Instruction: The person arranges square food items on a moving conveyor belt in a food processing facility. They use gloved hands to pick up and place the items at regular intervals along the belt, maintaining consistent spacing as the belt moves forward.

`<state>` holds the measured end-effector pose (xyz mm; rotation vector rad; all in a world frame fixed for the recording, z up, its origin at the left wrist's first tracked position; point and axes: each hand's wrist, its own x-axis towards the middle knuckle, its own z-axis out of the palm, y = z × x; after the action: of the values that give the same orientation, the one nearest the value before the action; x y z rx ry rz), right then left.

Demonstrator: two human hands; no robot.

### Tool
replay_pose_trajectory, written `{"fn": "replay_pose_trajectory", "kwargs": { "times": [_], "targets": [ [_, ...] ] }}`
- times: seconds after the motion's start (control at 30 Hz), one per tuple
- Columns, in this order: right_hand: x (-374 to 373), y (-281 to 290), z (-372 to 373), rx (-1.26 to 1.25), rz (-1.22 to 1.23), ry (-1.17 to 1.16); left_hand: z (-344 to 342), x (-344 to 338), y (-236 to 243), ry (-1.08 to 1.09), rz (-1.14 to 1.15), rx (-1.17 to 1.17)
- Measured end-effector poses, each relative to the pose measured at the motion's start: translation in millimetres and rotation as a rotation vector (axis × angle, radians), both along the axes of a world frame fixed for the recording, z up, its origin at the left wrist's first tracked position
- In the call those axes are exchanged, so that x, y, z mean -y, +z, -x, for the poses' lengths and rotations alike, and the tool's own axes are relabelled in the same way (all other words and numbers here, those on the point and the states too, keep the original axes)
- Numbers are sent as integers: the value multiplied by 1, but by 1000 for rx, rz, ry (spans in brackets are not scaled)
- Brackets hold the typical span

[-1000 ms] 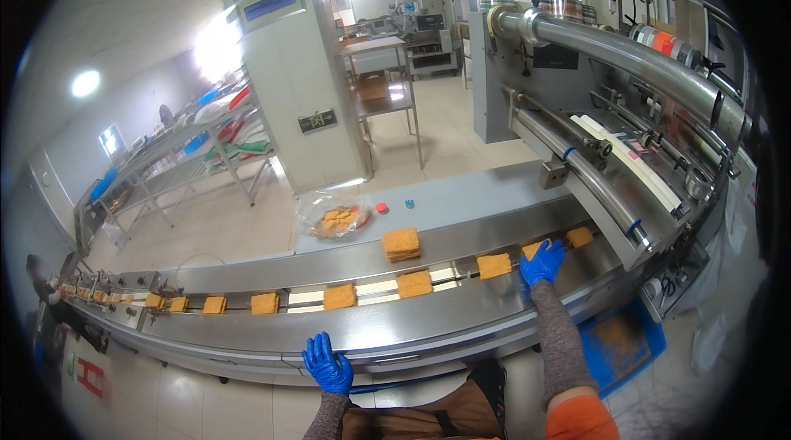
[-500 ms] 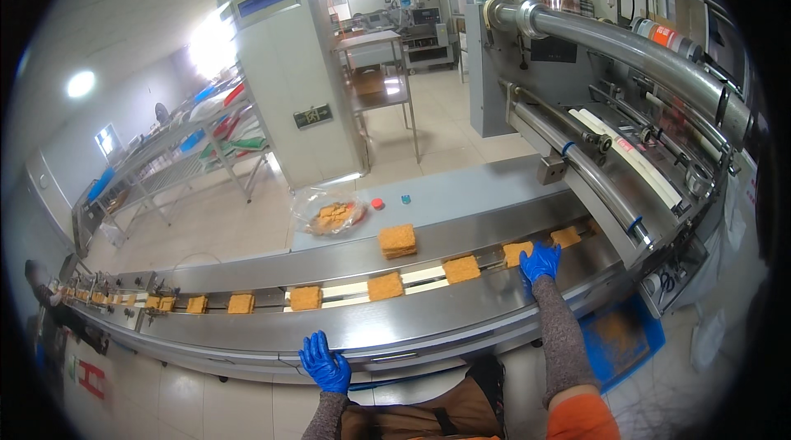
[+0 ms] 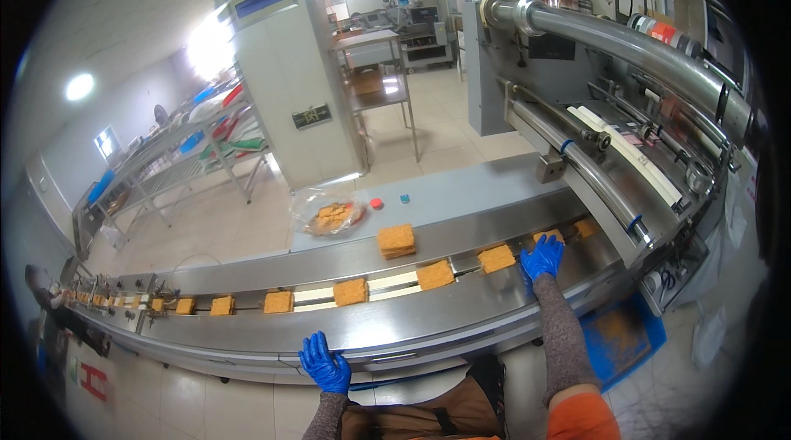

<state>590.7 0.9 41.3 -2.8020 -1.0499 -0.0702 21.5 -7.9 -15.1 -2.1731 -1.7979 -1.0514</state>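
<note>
My left hand [image 3: 325, 362], in a blue glove, rests open with fingers apart at the near edge of the steel conveyor [image 3: 412, 325]. My right hand [image 3: 542, 259], also gloved, has its fingers spread over an orange crumbly slab [image 3: 548, 236] on the track at the right; whether it touches it is hard to tell. More slabs [image 3: 435, 274] lie in a spaced row along the track to the left. A small stack of slabs [image 3: 395, 241] sits on the ledge behind them, near a clear bag of pieces [image 3: 334, 213] on a grey board [image 3: 453, 193].
A roller machine [image 3: 626, 69] stands at the right over the track, with a blue tray [image 3: 618, 362] below. A red cap [image 3: 376, 203] lies on the board. A pillar [image 3: 272, 69], steel rack [image 3: 375, 86] and shelving [image 3: 214, 131] stand behind. Another person [image 3: 58, 308] is at the far left.
The slabs have moved leftward along the track. My right hand shifted slightly within the same area, over the right-hand slabs. My left hand stays at the edge.
</note>
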Motion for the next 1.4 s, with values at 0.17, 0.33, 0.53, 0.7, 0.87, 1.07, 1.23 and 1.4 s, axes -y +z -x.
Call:
{"fn": "replay_pose_trajectory", "kwargs": {
  "times": [0.17, 0.33, 0.53, 0.7, 0.87, 1.07, 1.23, 1.4],
  "targets": [
    [1, -6, -5, 5, 7, 8, -2, 0, 1, 0, 11, 4],
    [1, 1, -8, -177, -9, 108, 0, 0, 1, 0, 0, 2],
    [-4, -24, -18, 33, -96, 33, -3, -1, 2, -3, 6, 6],
    [-2, -20, -8, 189, -135, 28, -2, 0, 1, 4, 11, -1],
    [-4, -20, -15, 66, -328, 271, -3, 1, 2, 10, 2, -12],
    [-5, -39, -27, 43, -337, 279, -6, -1, 3, 11, 2, -13],
    [-11, -31, -26, -28, -153, 150, -5, 0, 5, 15, 11, 1],
    [-8, -10, -15, 36, -79, 73, -4, 0, 2, 21, 4, -17]
  ]
}}
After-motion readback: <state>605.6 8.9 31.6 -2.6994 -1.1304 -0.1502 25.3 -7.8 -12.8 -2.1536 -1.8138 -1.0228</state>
